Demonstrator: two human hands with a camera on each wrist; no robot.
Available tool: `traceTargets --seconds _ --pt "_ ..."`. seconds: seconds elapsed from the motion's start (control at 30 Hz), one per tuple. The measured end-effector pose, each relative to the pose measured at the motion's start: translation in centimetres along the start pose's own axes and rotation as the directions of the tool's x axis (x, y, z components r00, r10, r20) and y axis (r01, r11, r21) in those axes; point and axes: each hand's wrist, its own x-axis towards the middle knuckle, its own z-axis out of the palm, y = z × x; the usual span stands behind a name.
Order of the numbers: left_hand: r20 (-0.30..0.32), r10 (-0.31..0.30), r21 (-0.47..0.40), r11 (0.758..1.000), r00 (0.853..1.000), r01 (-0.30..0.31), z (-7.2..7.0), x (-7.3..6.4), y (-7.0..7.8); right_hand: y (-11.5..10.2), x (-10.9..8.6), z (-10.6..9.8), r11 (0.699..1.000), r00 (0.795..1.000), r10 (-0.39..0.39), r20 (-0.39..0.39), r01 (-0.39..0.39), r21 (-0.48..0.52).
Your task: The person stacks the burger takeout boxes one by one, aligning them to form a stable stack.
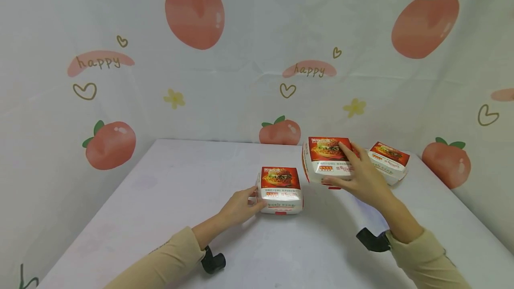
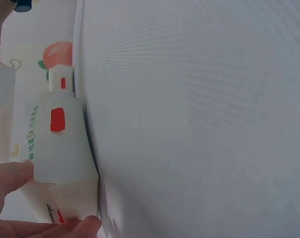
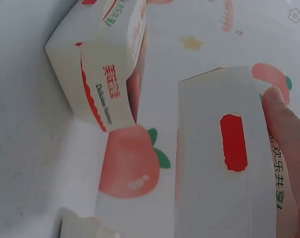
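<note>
Near the middle of the table, a red-and-white hamburger box (image 1: 281, 191) sits on the surface. My left hand (image 1: 239, 206) holds its left front corner, the thumb on the front and the fingers along the side. A second hamburger box (image 1: 327, 159) of the same kind is raised above the table. My right hand (image 1: 363, 177) grips it from the right, with fingers on the lid and the thumb at the front edge. In the right wrist view, the white front of the raised box (image 3: 214, 163) shows a red tab.
A third hamburger box (image 1: 389, 159) stands turned at an angle at the table's back right, partly behind my right hand. The white table (image 1: 180, 168) meets a cloth backdrop (image 1: 249, 35) printed with fruit and hearts. Dark wrist cameras (image 1: 213, 262) hang under both sleeves.
</note>
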Motion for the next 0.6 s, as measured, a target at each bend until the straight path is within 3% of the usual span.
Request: traceTargets --seconds 0.3,0.6 --pt "-0.001 0.007 -0.008 1.000 1.000 -0.007 -0.1 -0.1 0.1 -1.7 0.4 1.1 0.999 0.999 -0.033 0.011 0.034 -0.034" --pt "0.000 0.004 -0.016 1.000 1.000 -0.004 0.0 0.0 0.0 -3.0 0.8 2.5 0.999 0.998 -0.054 0.029 0.054 0.004"
